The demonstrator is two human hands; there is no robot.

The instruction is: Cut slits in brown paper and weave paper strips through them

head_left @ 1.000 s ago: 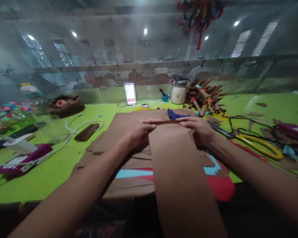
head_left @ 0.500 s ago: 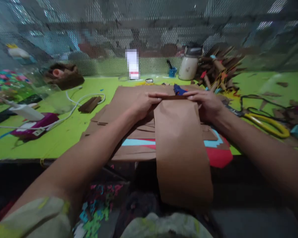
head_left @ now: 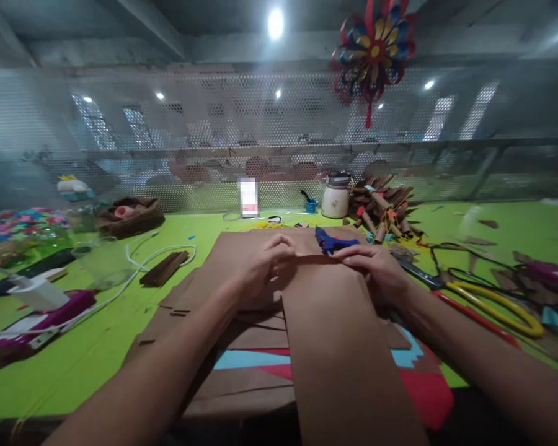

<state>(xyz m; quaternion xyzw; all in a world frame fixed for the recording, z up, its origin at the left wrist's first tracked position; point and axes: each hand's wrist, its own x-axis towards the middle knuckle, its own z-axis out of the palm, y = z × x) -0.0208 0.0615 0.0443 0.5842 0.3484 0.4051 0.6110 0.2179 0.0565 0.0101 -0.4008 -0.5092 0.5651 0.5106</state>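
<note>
A long strip of brown kraft paper (head_left: 344, 353) hangs toward me over the front of the table, its far edge folded into a narrow band. At the left end of that fold, my left hand (head_left: 270, 265) is closed, with its fingers curled in a pinch. My right hand (head_left: 376, 267) grips the right end, thumb below and fingers on top. Just beyond the fold lies a blue glue gun (head_left: 337, 241), close to my right fingertips. Under the strip are stacked brown paper sheets (head_left: 227, 260), with light blue paper (head_left: 251, 359) and red paper (head_left: 428, 396) among them.
To the right lie yellow-handled scissors (head_left: 497, 306) and dark cables. Farther back stand a white jar (head_left: 335, 198) and a heap of brown paper rolls (head_left: 381, 207). A purple power strip (head_left: 41, 325) with a white cable is at left. A flower ornament (head_left: 376, 52) hangs above.
My view has tilted up, bringing the ceiling lights and hanging ornament into sight. My left fingers, stretched along the fold before, are now curled. The right hand stays at its end of the fold.
</note>
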